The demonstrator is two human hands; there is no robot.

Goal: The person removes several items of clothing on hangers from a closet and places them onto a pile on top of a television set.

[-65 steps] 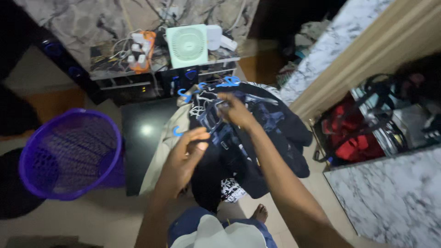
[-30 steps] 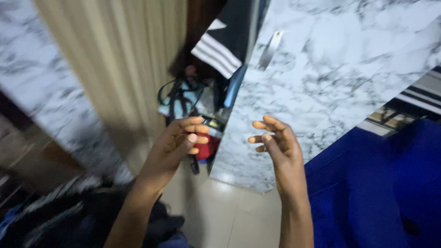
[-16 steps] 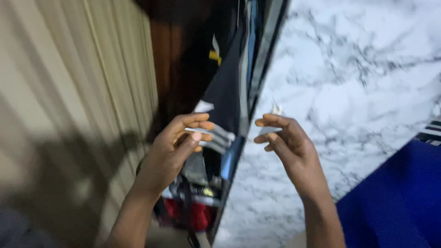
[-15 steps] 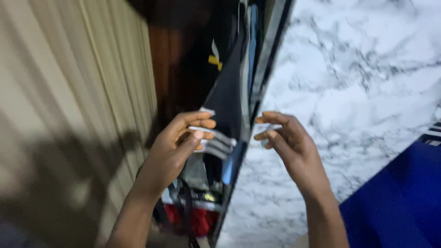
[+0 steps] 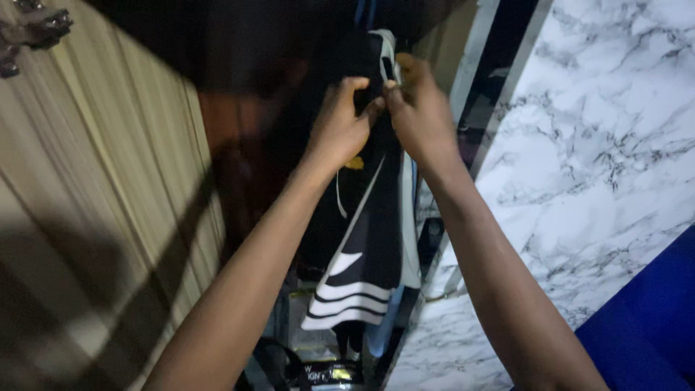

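Hanging lengthwise straight down, black garment [image 5: 362, 246] pinched by both hands' fingers [image 5: 391, 94].

Both hands up inside wardrobe: left hand [image 5: 340, 123] and right hand [image 5: 416, 112] pinch top of hanging black garment [image 5: 362, 239], white stripes at hem.

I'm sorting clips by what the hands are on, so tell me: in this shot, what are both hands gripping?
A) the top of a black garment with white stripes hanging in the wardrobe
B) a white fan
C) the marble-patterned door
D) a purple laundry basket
A: the left hand and right hand meet at the top of the black garment with white stripes, which hangs down between the beige panel and the marble-patterned door.
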